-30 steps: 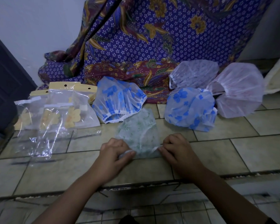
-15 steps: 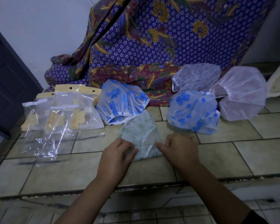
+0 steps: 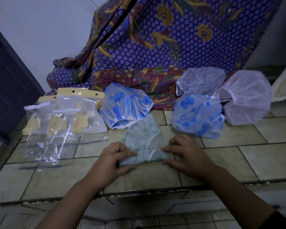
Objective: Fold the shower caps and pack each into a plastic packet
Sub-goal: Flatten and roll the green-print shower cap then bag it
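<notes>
A green-patterned shower cap (image 3: 143, 141) lies flattened on the tiled ledge (image 3: 262, 161). My left hand (image 3: 113, 161) pinches its near left corner between thumb and fingers. My right hand (image 3: 186, 154) pinches its near right edge. Behind it sit a blue-flowered cap (image 3: 125, 107), a second blue-flowered cap (image 3: 197, 114), a pale lilac cap (image 3: 201, 80) and a pink-white cap (image 3: 244, 98). Clear plastic packets (image 3: 63, 123) with yellow flower prints lie in a loose pile at the left.
A purple batik cloth (image 3: 155, 47) hangs down behind the caps onto the ledge. A dark door (image 3: 5, 80) stands at the far left. The ledge's front edge runs just below my wrists.
Both hands have shifted along the green cap's near edge, and its lower part now lies folded up between them. The view moved slightly.
</notes>
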